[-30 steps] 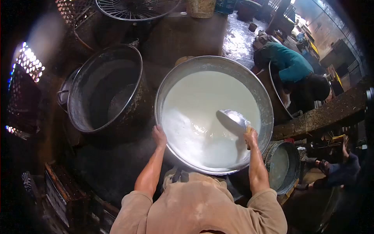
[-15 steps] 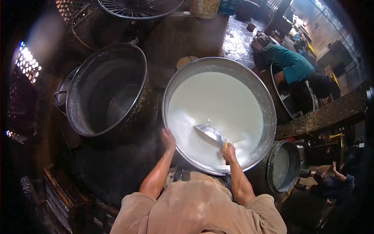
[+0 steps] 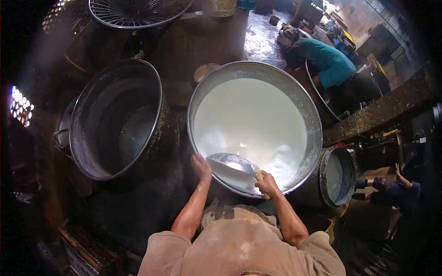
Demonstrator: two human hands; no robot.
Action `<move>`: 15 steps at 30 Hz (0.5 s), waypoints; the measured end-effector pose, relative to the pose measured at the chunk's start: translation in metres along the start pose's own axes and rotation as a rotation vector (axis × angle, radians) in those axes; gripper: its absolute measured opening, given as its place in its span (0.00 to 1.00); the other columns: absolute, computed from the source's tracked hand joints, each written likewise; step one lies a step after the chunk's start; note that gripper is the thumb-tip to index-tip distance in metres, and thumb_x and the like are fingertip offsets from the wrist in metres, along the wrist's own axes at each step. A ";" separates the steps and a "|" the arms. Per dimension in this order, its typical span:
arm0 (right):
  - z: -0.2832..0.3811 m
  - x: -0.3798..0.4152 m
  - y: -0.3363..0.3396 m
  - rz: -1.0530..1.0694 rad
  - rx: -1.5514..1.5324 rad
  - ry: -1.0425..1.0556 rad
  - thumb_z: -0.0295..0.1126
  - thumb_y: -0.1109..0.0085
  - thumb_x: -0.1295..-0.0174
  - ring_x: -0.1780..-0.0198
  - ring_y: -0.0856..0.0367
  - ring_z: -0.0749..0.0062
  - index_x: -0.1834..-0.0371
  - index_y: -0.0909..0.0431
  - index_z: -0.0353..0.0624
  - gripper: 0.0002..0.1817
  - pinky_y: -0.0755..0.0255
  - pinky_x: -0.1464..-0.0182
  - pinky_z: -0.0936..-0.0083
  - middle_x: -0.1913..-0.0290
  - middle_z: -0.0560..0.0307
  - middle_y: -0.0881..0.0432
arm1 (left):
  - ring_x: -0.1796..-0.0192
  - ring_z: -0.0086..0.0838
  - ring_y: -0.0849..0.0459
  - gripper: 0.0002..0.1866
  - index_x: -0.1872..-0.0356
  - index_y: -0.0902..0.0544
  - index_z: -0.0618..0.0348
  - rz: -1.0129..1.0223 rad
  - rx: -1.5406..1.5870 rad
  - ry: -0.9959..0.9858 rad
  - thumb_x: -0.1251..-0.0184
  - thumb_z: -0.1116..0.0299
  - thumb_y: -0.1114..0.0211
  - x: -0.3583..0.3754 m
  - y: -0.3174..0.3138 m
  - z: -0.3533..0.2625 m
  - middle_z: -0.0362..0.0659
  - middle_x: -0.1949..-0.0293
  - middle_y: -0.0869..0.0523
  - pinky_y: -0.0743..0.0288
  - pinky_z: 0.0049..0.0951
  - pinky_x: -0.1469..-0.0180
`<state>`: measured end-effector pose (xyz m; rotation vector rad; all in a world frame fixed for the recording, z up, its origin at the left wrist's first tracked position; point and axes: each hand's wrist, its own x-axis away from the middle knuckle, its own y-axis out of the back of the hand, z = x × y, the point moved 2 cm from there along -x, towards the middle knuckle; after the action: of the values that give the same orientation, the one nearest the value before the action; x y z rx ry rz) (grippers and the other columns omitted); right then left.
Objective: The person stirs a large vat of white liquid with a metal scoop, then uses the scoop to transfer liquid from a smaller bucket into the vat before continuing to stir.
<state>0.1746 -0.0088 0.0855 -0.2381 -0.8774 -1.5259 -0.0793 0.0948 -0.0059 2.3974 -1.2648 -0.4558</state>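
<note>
A wide metal pot (image 3: 301, 95) holds white liquid with steam over part of it. My right hand (image 3: 267, 183) is closed round the wooden handle of a big metal scoop (image 3: 233, 163) above the near side of the pot. The scoop's blade points left and reaches the near-left rim, close to my left hand. My left hand (image 3: 201, 166) rests against the outside of the near-left rim; whether its fingers grip the rim is hard to make out.
On the left stands a large dark pot (image 3: 99, 115). A smaller drum (image 3: 335, 177) is at the right. One person in a teal shirt (image 3: 324, 60) bends over a vessel; another person (image 3: 403, 191) is at the far right. A wire rack (image 3: 140, 11) lies top left.
The scoop has moved left and toward the near-left rim, its blade now higher over the liquid. The whole view has shifted slightly. The person in teal has changed posture.
</note>
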 end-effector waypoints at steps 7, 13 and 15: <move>0.015 0.060 0.069 0.051 -0.224 0.193 0.22 0.40 0.59 0.84 0.29 0.80 0.50 0.30 0.36 0.27 0.34 0.82 0.80 0.80 0.61 0.27 | 0.56 0.55 0.27 0.20 0.59 0.26 0.72 -0.060 0.005 -0.005 0.30 0.61 0.55 -0.005 -0.001 0.005 0.63 0.60 0.24 0.36 0.45 0.52; -0.001 0.104 0.148 -0.029 -0.779 0.626 0.27 0.35 0.52 0.79 0.27 0.77 0.61 0.29 0.37 0.16 0.32 0.78 0.78 0.77 0.62 0.27 | 0.59 0.55 0.25 0.21 0.62 0.26 0.71 -0.039 -0.152 0.035 0.31 0.57 0.55 0.011 0.003 0.008 0.62 0.62 0.23 0.34 0.47 0.55; -0.045 0.080 0.158 -0.281 -0.731 0.522 0.28 0.35 0.50 0.78 0.27 0.77 0.69 0.28 0.38 0.11 0.31 0.75 0.77 0.78 0.62 0.27 | 0.55 0.55 0.25 0.22 0.58 0.26 0.71 -0.036 -0.116 0.028 0.30 0.57 0.57 0.024 -0.001 0.015 0.63 0.59 0.23 0.34 0.45 0.53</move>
<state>0.3210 -0.0840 0.1648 -0.2278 0.0898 -2.0050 -0.0726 0.0723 -0.0222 2.3247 -1.1526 -0.4901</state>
